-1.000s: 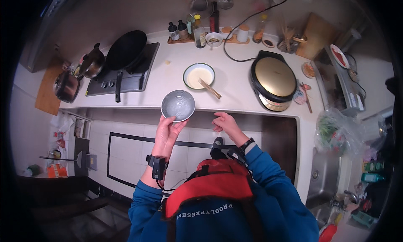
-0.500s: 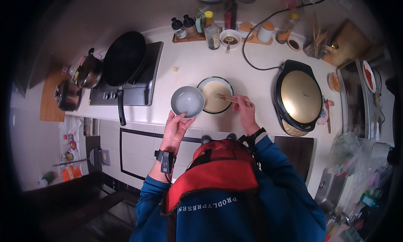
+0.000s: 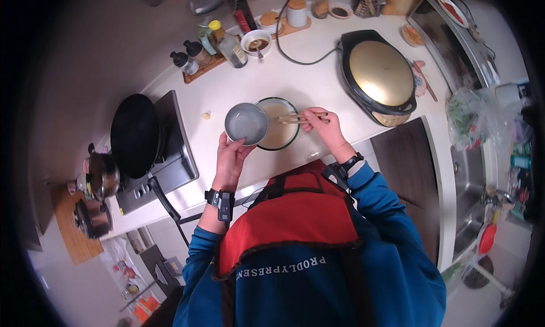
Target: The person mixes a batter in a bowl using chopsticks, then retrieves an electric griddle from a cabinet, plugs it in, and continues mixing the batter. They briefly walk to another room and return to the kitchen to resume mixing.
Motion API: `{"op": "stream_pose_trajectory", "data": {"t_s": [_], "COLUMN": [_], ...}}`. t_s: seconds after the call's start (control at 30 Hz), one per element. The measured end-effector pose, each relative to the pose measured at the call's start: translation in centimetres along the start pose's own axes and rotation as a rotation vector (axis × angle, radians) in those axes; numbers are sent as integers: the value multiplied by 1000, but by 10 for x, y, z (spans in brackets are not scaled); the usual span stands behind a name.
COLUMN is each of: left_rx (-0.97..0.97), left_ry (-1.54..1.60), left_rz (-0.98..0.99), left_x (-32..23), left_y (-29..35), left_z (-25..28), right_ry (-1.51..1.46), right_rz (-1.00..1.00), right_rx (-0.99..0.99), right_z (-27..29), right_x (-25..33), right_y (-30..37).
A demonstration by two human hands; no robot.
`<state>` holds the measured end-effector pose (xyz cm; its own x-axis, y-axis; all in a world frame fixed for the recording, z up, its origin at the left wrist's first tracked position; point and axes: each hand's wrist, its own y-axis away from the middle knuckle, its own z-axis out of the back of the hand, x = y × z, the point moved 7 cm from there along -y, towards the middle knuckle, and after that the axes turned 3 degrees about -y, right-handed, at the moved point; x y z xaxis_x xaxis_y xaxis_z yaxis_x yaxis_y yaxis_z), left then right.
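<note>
Head view is showing the left hand gripping a small grey bowl tilted over the batter bowl on the surface, while right-hand fingers are pinching chopsticks; overtilting is risking a spill past the rim.

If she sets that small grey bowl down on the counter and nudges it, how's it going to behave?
The small grey bowl, held by the left hand, looks rigid and glazed, so it would probably slide rather than flex. Its wide, shallow shape suggests it won't tip easily. It looks ceramic, likely chipping if knocked against the batter bowl.
</note>
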<state>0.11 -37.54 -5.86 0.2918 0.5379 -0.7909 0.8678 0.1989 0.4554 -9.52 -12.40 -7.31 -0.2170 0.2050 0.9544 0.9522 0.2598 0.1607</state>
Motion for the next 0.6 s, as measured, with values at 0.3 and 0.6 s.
{"op": "stream_pose_trajectory", "data": {"t_s": [0.3,0.6], "left_rx": [-15,46], "left_ry": [-194,44], "left_rz": [-45,-2], "left_x": [-5,-10], "left_y": [-26,-21], "left_z": [10,18], "right_ry": [-83,91], "right_rz": [53,129], "right_rx": [-135,-32], "right_z": [1,-11], "right_x": [-6,36], "right_y": [30,18]}}
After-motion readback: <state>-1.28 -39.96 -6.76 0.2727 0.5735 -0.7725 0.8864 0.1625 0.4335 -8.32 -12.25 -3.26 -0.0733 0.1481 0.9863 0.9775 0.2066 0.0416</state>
